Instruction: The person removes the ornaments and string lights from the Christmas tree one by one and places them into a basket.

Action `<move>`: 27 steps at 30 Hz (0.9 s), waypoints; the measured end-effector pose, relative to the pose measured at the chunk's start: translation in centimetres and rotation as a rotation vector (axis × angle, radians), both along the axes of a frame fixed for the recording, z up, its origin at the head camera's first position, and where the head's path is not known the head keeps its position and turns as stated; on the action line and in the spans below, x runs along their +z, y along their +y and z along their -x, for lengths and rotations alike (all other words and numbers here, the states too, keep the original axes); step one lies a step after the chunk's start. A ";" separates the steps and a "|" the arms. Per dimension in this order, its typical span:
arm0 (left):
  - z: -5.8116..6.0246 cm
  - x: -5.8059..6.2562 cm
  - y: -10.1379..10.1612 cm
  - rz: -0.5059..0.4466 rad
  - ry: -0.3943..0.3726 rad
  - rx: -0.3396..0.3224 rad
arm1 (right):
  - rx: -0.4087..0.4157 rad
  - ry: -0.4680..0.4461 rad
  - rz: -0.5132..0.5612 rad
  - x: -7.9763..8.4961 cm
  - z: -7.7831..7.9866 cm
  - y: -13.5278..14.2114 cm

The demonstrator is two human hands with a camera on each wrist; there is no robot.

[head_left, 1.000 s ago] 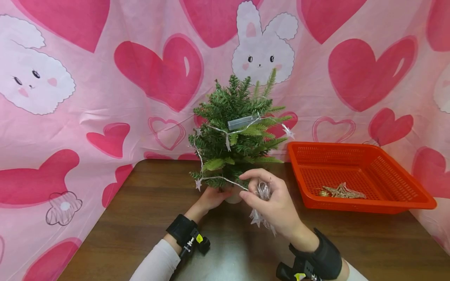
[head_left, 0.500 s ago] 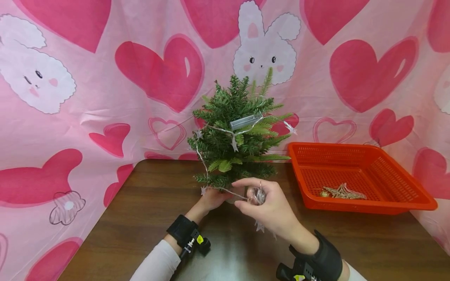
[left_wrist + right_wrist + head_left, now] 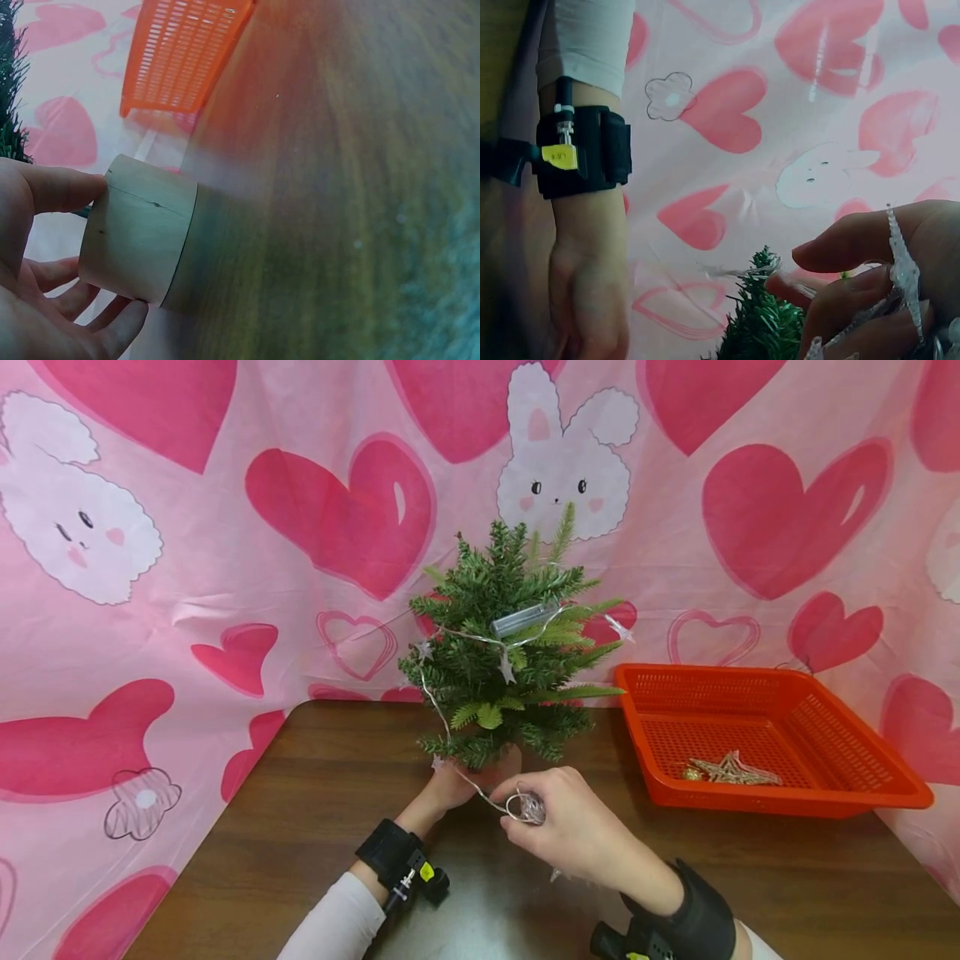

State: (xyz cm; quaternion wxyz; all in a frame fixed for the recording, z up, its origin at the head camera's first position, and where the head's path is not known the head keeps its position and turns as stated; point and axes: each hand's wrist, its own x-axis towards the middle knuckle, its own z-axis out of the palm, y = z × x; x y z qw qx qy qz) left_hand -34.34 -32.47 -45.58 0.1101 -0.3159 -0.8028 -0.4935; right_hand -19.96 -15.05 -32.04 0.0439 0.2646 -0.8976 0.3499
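Observation:
A small artificial Christmas tree (image 3: 487, 585) stands upright at the middle of the table. At its foot my left hand (image 3: 452, 785) grips the round wooden base (image 3: 139, 232), with thumb and fingers on opposite sides of it. Star string lights (image 3: 507, 668) run across the front branches and down the left side; their clear battery case (image 3: 525, 620) lies against the upper branches. From the lowest left branch the wire leads to my right hand (image 3: 577, 827), just in front of the base. It holds the bunched remaining lights (image 3: 531, 808); a clear star (image 3: 905, 274) shows against its fingers.
An orange mesh basket (image 3: 787, 800) stands on the table to the right, close to the tree. Inside lie a gold glitter star (image 3: 735, 768) and a small gold ball (image 3: 692, 773). Behind the wooden table (image 3: 315, 827) hangs a pink heart-patterned cloth (image 3: 465, 485).
The tree has turned a little, its front branches and battery case shifting right. My right hand has moved down and toward me with the light bundle, while the left stays at the base.

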 end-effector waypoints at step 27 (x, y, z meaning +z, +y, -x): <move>0.6 0.0 0.5 0.072 0.016 0.073 | 0.302 0.112 0.294 -1.1 0.8 0.9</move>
